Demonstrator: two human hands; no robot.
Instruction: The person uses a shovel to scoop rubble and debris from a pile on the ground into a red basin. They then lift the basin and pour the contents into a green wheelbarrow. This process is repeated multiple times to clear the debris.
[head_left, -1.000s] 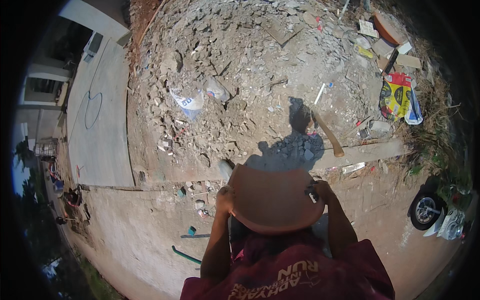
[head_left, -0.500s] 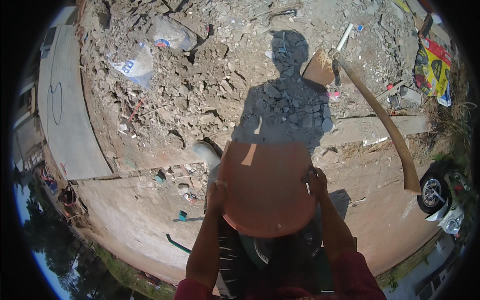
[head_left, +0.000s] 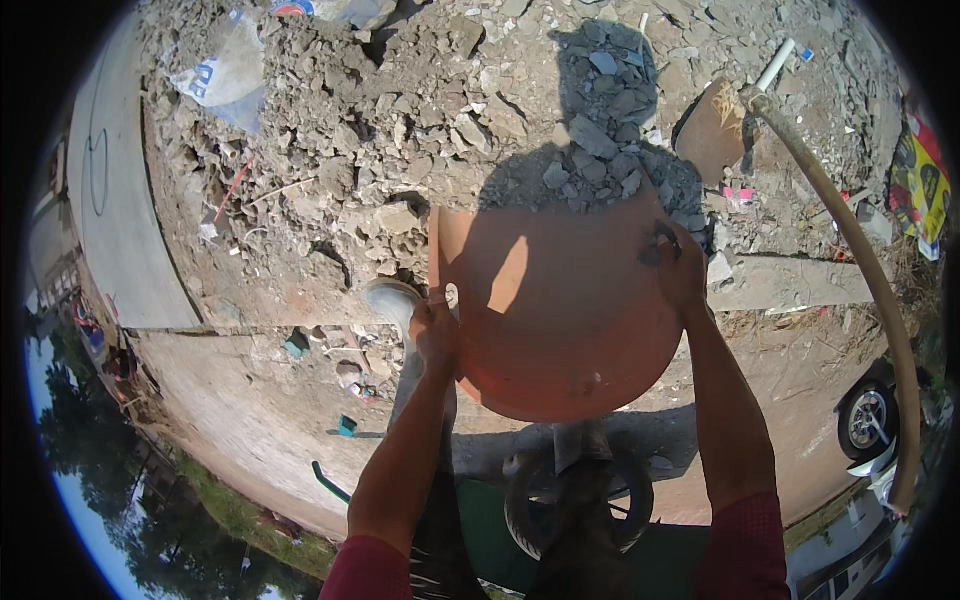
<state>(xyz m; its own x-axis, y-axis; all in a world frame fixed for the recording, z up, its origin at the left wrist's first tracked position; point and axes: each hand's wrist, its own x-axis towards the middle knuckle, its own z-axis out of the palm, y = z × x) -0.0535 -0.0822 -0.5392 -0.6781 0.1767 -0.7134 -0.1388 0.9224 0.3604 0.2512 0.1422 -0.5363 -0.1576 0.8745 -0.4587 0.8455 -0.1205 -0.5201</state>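
Outdoor building or demolition site, sunlit. Broken rubble [head_left: 400, 130] spreads far; grey slab [head_left: 120, 200] runs left; long-handled hoe [head_left: 858, 235] lies right.

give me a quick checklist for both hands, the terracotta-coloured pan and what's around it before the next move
1. Left hand gripping the shallow, curved, terracotta-coloured pan at its left side: ok.
2. Right hand gripping the pan's right side: ok.
3. Pan's far edge facing the grey broken-stone rubble: ok.
4. That edge touching the rubble: cannot tell.
5. Long wooden-handled hoe apart from the right hand: ok.
6. Grey rounded boot planted firmly: cannot tell.
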